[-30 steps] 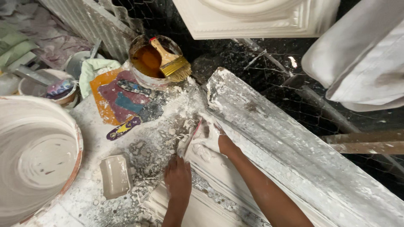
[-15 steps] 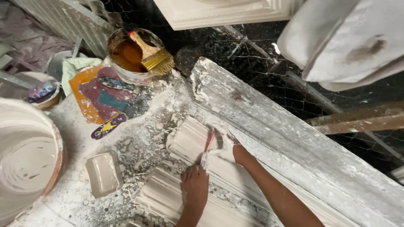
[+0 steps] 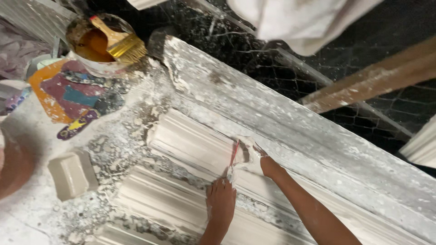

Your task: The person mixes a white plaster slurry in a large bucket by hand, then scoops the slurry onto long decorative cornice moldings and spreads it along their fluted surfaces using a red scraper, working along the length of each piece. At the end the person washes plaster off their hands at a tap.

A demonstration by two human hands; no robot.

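With the left hand pressed flat on the white moulding beneath it, the plaster-caked right hand, closed around the red-handled scraper, does best drawing along the grooves.

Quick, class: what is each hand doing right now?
Left hand: flat, pressing on the plaster moulding.
Right hand: closed on a red-handled tool.

White ribbed plaster moulding; red-handled scraper; yellow-bristled brush over orange liquid in a tin; orange, maroon and blue patterned card; black, white-veined floor.
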